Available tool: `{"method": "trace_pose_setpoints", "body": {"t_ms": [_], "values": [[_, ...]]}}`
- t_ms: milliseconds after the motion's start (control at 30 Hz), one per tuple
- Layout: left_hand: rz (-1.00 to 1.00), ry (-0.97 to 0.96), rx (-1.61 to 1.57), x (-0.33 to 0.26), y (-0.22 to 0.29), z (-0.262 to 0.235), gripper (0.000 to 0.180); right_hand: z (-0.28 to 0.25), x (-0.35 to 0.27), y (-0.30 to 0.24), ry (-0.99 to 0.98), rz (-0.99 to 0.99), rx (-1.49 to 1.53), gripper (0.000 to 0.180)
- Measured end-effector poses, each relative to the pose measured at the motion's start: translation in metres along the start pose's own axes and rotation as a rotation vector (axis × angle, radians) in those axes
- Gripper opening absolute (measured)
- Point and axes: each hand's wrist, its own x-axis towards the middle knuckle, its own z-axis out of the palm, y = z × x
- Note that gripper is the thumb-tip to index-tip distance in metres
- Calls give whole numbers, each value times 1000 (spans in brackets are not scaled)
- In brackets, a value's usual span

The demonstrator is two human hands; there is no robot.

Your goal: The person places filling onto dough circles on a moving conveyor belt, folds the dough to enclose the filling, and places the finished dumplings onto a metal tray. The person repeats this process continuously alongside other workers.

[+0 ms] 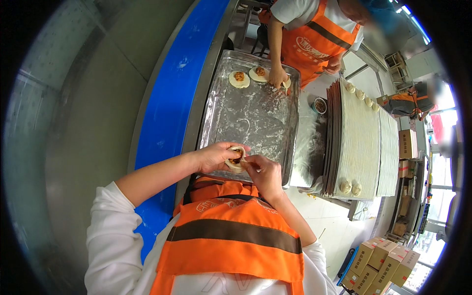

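Over the near end of a floured metal tray [236,120], a round dough bun [235,167] with orange-brown filling is cupped in my left hand [215,156]. The bun's top is still partly open, and filling shows inside the raised rim. My right hand [266,175] pinches the right edge of the dough between thumb and fingers. At the tray's far end lie two flat dough rounds topped with filling, a left dough round [239,79] and a right dough round [259,74]. Beside them, a co-worker's hand [278,76] touches another piece of dough.
A blue belt [172,108] runs along the tray's left. To the right stands a stack of trays [361,142] with several shaped buns on top. A small bowl [319,105] of dark filling sits between. Cardboard boxes [381,265] are piled at the lower right.
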Motion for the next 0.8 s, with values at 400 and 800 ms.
{"method": "trace_pose_setpoints", "body": {"t_ms": [400,800], "values": [[-31,-50,267,5,-5,-8,35,-9,6,-9,-109,-428,-252,18],[225,14,66,3,5,6,54,-11,13,-23,41,-107,-75,14]]}}
